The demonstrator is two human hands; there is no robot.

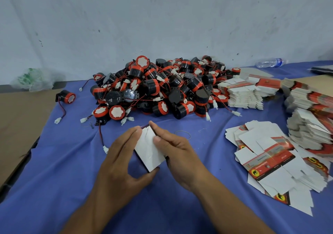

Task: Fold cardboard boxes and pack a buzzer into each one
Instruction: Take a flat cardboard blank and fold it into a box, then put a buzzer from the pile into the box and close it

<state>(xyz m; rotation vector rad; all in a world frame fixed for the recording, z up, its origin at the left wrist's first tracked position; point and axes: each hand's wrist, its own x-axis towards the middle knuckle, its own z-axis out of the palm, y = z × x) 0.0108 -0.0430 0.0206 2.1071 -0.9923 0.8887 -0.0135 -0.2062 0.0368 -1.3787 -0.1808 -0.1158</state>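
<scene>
- Left hand (119, 161) grips the small cardboard box (149, 150) from its left side, fingers curled over the top edge and thumb hooked at the lower corner.
- Right hand (178, 154) holds the same box from the other side, forefinger stretched along the upper right edge and thumb pressed on the white face.
- The box sits tilted between the two hands, just over the blue cloth (63, 170), with its plain white side turned up (from here I cannot tell whether anything is inside).
- Beyond the hands, against the pale wall (162, 17), lies the heap of buzzers (162, 87): black drums with red rims and white faces. Red and black leads tangle through them, and white plugs spill onto the cloth.
- One lone buzzer (67, 96) lies on its side well apart to the left of the heap, at the cloth's edge, its lead trailing toward the near side.
- A thin rubber band (183, 134) lies on the cloth just beside the right hand, on its far side.
- To the right is a loose spread of flat box blanks (266, 158), mostly white with red, grey and yellow print showing.
- Further back and right stand the stacked blanks (243, 93) in several piles, the nearest one touching the heap's right edge.
- A clear water bottle (270, 62) lies on its side at the far right by the wall.
- A crumpled plastic bag (32, 79) sits far left against the wall.
- A brown cardboard sheet (21, 116) shows to the left of the cloth.
</scene>
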